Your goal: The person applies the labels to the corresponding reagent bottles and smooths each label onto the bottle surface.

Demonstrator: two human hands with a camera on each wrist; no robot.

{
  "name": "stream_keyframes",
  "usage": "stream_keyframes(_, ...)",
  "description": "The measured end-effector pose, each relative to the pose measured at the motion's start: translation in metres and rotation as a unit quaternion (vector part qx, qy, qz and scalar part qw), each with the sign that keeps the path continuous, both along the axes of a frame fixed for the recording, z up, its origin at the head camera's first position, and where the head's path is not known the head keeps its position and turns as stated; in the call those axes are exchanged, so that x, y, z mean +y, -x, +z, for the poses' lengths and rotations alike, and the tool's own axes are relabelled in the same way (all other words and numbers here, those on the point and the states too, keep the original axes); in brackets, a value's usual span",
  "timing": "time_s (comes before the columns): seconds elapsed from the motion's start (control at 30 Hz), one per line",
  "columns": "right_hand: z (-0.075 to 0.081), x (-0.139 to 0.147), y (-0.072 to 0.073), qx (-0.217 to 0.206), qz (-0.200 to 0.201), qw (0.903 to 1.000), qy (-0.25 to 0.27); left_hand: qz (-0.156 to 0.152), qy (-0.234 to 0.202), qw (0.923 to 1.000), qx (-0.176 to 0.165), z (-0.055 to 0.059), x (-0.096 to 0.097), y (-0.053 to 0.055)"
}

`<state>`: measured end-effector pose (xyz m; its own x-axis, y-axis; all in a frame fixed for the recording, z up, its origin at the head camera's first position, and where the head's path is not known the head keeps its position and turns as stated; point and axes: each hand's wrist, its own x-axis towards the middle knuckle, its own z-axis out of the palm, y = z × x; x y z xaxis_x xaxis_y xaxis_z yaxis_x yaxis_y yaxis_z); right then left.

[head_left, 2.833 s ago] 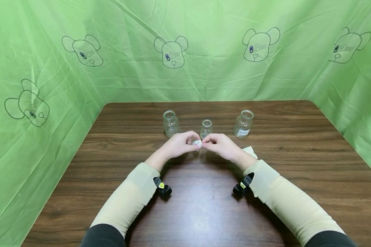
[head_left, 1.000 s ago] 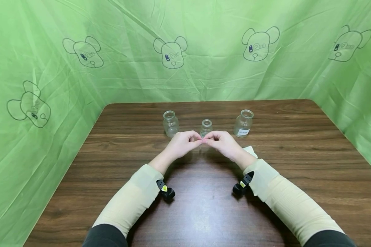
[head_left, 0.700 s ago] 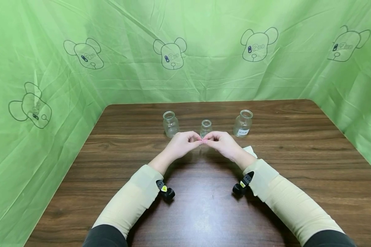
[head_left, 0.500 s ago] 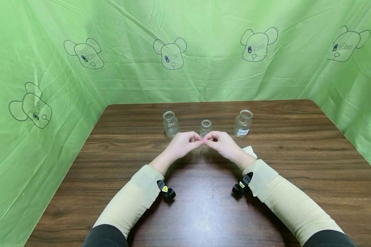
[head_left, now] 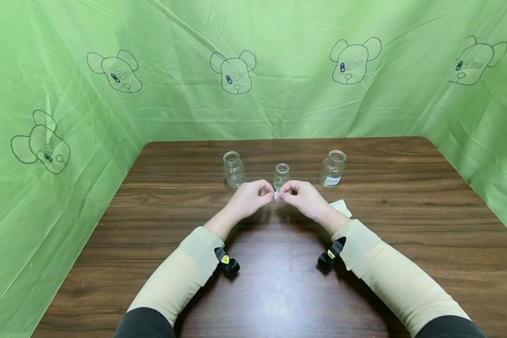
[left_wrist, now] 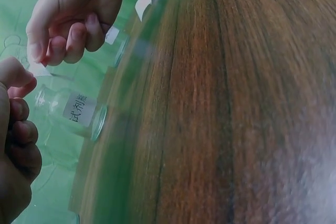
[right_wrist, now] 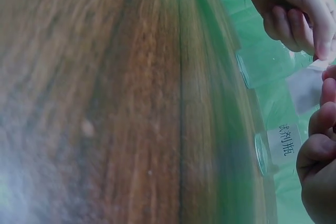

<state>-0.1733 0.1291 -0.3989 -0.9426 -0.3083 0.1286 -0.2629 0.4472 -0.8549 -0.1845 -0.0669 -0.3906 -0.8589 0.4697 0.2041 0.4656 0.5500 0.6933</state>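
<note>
My left hand (head_left: 248, 197) and right hand (head_left: 303, 199) meet above the table, in front of the small middle bottle. Between their fingertips is a small white paper label (head_left: 276, 196), pinched from both sides. In the right wrist view the label (right_wrist: 306, 88) hangs at a slant, its top corner in the left fingers and its side in the right ones. Most of it is hidden in the left wrist view. Behind the hands stands the small clear glass bottle (head_left: 282, 173), uncapped. A printed white label (left_wrist: 80, 108) sticks to that bottle's side.
A larger clear glass bottle (head_left: 234, 170), with no label visible, stands left of the small one. Another large bottle (head_left: 333, 169), labelled, stands to the right. Folded white paper (head_left: 341, 207) lies by the right wrist. Green cloth (head_left: 295, 112) hangs behind the wooden table.
The fingertips, pressed together half a second ago, have drawn slightly apart, and the white label shows between them again. Earlier, 2.8 seconds ago, it lay nearer the left fingers. Bottles have not moved.
</note>
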Motion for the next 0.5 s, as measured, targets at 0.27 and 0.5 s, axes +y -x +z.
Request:
stream_keyframes(0.27, 0.002, 0.002, 0.000, -0.005, -0.004, 1.0000, -0.004, 0.010, -0.004, 0.9999, 0.005, -0.003, -0.005, 0.001)
stream_keyframes(0.5, 0.002, 0.012, -0.001, -0.017, -0.002, 0.9997, 0.019, 0.012, -0.020, 0.9983, 0.054, -0.009, -0.010, 0.002)
